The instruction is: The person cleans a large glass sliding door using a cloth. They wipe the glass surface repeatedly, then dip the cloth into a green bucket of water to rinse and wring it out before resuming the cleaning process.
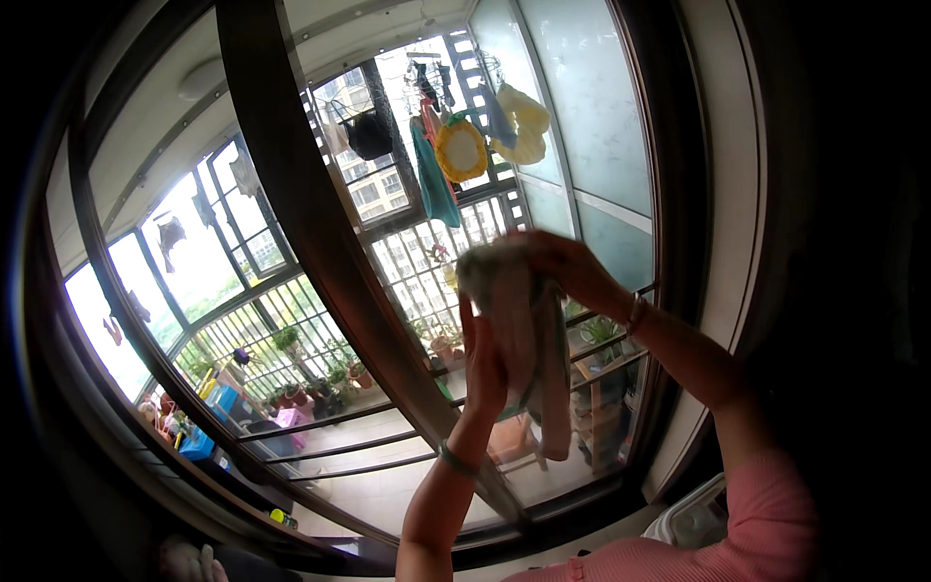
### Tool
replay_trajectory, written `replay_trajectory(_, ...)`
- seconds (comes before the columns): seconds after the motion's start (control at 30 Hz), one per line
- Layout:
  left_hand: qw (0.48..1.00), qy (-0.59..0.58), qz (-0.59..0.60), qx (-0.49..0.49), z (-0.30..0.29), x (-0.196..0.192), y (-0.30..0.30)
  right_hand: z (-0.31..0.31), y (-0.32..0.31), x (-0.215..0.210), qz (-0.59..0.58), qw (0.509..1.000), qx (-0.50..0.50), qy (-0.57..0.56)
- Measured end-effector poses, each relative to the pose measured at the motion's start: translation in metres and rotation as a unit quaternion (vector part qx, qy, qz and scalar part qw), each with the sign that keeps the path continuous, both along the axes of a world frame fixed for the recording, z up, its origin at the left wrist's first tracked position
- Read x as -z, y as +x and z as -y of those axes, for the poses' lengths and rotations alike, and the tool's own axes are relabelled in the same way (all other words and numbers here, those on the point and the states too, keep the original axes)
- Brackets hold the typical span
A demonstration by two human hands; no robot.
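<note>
A grey-white cloth (519, 320), blurred by motion, hangs in front of me before the glass door. My right hand (567, 267) is closed on its bunched top, and a bracelet shows at that wrist. Lower down, my left hand (487, 369) presses against the cloth's left side with the thumb pointing up; its other fingers are partly hidden by the fabric. A long strip of the cloth (555, 407) dangles below the hands. Both forearms are raised, the right one coming out of a pink sleeve (771, 514).
The glass door's dark frame (291, 145) runs diagonally across the view. On the balcony behind it hang a teal cloth (433, 179) and a round yellow item (461, 150). Potted plants (291, 393) line the railing. A pale plastic container (693, 514) stands low at right.
</note>
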State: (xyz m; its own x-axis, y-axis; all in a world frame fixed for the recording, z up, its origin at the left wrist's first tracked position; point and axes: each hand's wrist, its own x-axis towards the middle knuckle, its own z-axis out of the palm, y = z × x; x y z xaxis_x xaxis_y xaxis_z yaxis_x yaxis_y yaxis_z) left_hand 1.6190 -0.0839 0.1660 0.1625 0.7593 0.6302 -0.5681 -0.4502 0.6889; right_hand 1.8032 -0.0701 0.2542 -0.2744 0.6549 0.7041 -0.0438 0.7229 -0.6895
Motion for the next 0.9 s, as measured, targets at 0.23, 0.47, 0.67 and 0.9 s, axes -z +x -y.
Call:
replay_trajectory(0.23,0.998,-0.064,-0.006,0.002,0.010,-0.079,0.023,0.052,-0.006,-0.004,0.223,0.867,0.319,0.312)
replay_trajectory(0.47,0.994,0.102,0.000,0.030,-0.004,-0.172,0.027,0.020,-0.008,-0.071,0.141,0.850,0.303,0.408)
replay_trajectory(0.67,0.977,0.169,-0.070,-0.112,0.000,-0.225,0.015,-0.005,-0.015,-0.239,0.085,0.609,0.492,0.617)
replay_trajectory(0.9,0.988,0.121,-0.069,-0.067,-0.010,-0.180,0.019,-0.055,-0.029,-0.284,0.126,0.532,0.518,0.658)
